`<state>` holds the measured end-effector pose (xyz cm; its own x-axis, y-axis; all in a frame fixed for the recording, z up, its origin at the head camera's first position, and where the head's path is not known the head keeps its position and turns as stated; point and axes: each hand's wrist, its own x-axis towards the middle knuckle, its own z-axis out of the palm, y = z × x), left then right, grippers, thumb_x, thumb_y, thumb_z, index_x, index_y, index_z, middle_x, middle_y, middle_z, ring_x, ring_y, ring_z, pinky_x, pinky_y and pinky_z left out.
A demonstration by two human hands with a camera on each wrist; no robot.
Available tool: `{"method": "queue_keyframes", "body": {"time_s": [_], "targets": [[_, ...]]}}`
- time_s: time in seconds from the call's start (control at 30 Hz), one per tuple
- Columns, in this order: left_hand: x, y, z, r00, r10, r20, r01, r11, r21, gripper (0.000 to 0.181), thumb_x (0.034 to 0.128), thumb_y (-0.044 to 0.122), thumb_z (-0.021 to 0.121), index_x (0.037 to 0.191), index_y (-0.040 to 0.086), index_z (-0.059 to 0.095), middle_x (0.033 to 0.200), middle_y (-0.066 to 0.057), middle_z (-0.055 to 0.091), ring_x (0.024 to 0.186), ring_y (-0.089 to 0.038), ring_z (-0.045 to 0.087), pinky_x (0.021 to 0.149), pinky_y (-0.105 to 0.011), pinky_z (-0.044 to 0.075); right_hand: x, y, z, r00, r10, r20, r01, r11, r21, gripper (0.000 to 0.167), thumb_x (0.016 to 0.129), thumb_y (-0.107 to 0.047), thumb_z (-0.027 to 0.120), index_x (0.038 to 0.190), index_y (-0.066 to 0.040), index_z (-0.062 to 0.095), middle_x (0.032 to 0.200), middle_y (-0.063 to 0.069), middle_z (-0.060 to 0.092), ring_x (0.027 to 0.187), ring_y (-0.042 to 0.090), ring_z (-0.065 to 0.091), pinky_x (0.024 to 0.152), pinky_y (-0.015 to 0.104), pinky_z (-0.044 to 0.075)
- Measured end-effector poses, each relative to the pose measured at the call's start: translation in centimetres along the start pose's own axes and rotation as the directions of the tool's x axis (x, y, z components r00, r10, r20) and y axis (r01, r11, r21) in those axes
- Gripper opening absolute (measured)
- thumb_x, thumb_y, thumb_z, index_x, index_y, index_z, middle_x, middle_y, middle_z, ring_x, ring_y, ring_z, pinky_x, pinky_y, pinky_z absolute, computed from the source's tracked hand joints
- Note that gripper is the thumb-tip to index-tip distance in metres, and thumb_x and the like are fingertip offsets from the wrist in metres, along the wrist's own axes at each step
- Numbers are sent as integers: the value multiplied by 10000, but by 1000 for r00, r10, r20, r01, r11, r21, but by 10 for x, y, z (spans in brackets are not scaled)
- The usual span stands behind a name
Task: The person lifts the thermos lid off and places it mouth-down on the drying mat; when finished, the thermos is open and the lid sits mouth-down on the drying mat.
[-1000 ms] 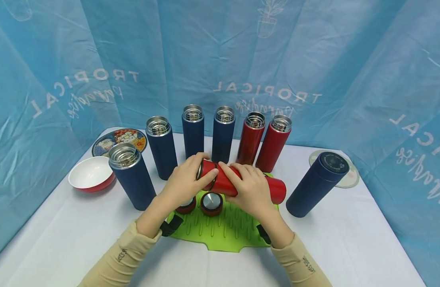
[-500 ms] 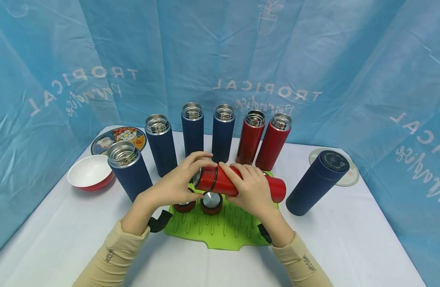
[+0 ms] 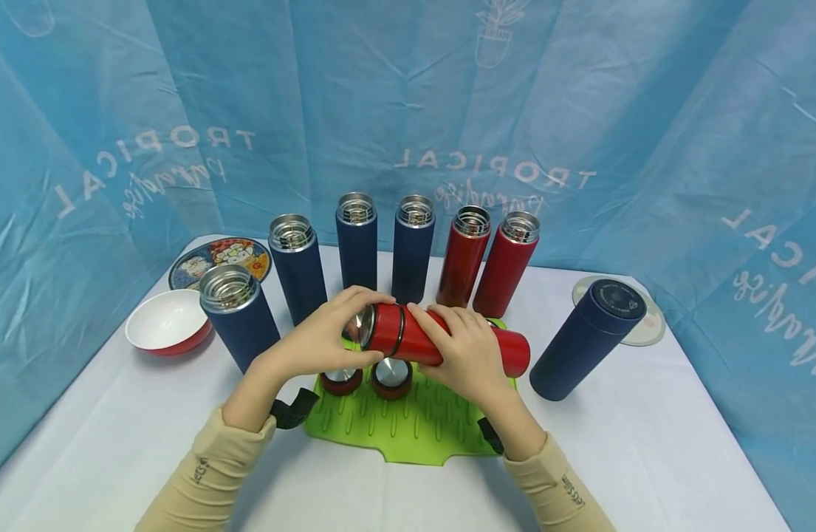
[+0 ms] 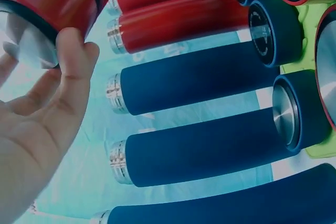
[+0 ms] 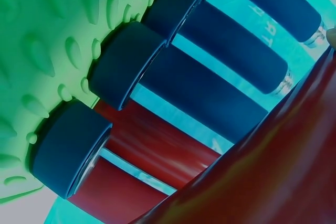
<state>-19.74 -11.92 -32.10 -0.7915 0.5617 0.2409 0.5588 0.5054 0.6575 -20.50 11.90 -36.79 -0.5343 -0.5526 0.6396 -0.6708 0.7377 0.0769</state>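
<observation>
My right hand (image 3: pixel 464 355) grips the body of a red thermos (image 3: pixel 514 353), which lies tilted in the air above a green ribbed mat (image 3: pixel 434 436). At its left end is a red lid (image 3: pixel 385 330), set off by a black ring. The fingers and thumb of my left hand (image 3: pixel 328 336) curve round this lid; in the left wrist view fingertips touch its edge by a shiny end face (image 4: pixel 26 38). Two dark red lids, one here (image 3: pixel 392 378) and another (image 3: pixel 341 382), lie below, silver faces up. Navy lids (image 5: pixel 126 59) stand on the mat in the right wrist view.
Behind the mat stand lidless navy thermoses (image 3: pixel 414 251) and red ones (image 3: pixel 507 262). A lidless navy thermos (image 3: pixel 241 318) and a white-and-red bowl (image 3: pixel 168 321) are at left. At right is a lidded navy thermos (image 3: pixel 583 343). Blue curtains (image 3: pixel 381 96) hang behind.
My left hand first lies over the lid, then comes off it and spreads open. Now its thumb and fingers are back round the lid. The right hand stays put.
</observation>
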Motion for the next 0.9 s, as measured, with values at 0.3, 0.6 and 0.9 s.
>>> {"method": "queue_keyframes", "body": {"time_s": [0.3, 0.6, 0.9], "targets": [[7, 2, 6, 969, -241, -48, 244, 965, 99, 509, 889, 513, 523, 1249, 154, 487, 789, 16, 601, 645, -126, 547, 571, -282, 448, -2, -1, 2, 1000, -14, -20, 14, 1000, -3, 862, 558, -301, 864, 1327, -205, 488, 1110, 96, 606, 977, 273, 576, 850, 464, 479], [2, -3, 2, 995, -80, -58, 78, 996, -34, 766, 780, 360, 733, 1406, 196, 324, 1374, -50, 366, 1138, -212, 468, 816, -413, 484, -4, 0, 4, 1000, 21, 13, -22, 1000, 11, 868, 557, -300, 865, 1332, -211, 484, 1125, 93, 601, 983, 270, 571, 858, 463, 474], [2, -6, 2, 994, 103, 29, -100, 990, -96, 567, 731, -33, 715, 1216, 155, 490, 1377, -64, 340, 1236, -265, 370, 862, -406, 480, -7, 2, 6, 999, 47, 6, -47, 999, 22, 843, 572, -281, 853, 1328, -215, 485, 1105, 92, 608, 968, 272, 575, 845, 458, 475]]}}
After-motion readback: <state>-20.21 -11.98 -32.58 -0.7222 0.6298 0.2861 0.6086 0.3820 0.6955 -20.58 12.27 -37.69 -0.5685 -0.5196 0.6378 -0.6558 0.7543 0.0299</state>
